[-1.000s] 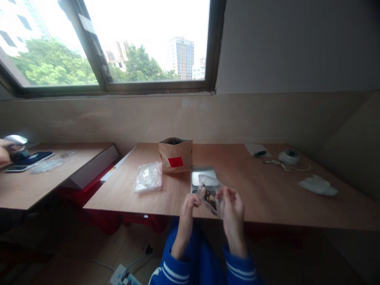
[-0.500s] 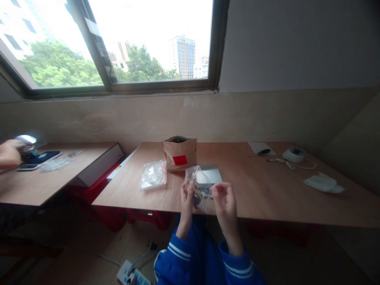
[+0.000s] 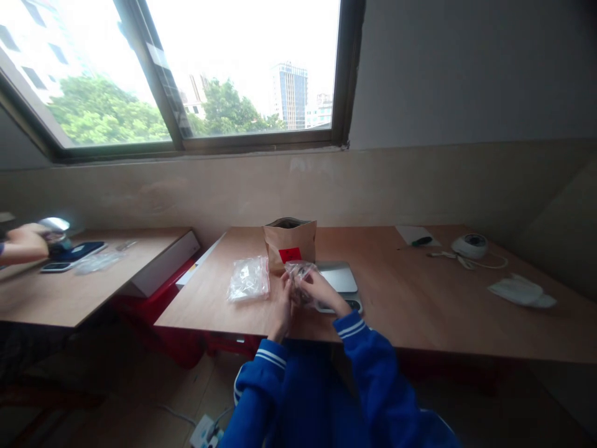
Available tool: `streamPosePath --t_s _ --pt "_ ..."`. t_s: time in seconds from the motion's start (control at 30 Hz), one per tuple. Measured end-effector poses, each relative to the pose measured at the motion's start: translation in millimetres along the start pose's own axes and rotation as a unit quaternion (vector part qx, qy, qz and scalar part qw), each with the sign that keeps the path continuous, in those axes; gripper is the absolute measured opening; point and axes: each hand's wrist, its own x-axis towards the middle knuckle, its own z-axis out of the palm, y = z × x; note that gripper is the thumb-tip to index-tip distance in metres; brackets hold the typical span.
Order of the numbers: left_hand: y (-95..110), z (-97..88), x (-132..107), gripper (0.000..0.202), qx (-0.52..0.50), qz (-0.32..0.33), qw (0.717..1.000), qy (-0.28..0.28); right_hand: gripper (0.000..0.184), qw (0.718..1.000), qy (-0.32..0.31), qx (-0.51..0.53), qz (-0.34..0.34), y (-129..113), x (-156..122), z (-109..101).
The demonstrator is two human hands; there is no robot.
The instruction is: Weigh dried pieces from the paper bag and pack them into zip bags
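Observation:
Both of my hands hold one small clear plastic bag [image 3: 299, 271] with dark pieces inside, just above the wooden table [image 3: 410, 298]. My left hand [image 3: 284, 297] pinches its left side and my right hand [image 3: 317, 287] grips its right side. Directly behind the bag stands an open brown paper pouch [image 3: 290, 244] with a red label. A flat silver scale [image 3: 339, 278] lies under and right of my right hand. A pile of empty clear bags [image 3: 249, 279] lies left of my hands.
At the far right lie a white round device [image 3: 470, 246] with a cable, a white cloth [image 3: 518, 291] and a paper with a pen [image 3: 416, 237]. Another person's hand [image 3: 24, 242] works at the left table [image 3: 69, 292] near a phone [image 3: 55, 267]. A power strip [image 3: 205, 430] lies on the floor.
My hands moved forward and down from in front of my chest to the table, carrying the small bag close to the brown pouch. The view shifted slightly left.

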Motion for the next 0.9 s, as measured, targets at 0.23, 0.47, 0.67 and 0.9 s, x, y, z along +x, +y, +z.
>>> streamPosePath --t_s 0.23,0.47,0.67,0.9 --pt "-14 -28.9 18 0.046 -0.027 -0.085 0.995 -0.045 0.026 0.993 0.001 0.089 0.078 16 8 -4" --pt "-13 -27.7 11 0.04 0.007 -0.091 0.995 -0.034 0.022 0.981 0.008 0.15 0.122 7 9 -14" --pt "-10 -30.9 6 0.038 0.048 -0.101 0.994 -0.019 0.021 0.975 0.001 0.187 0.116 -7 6 -21" --pt "-16 -35.2 8 0.04 0.046 -0.078 0.996 0.002 0.025 0.968 0.064 0.208 0.127 1 -1 -14"
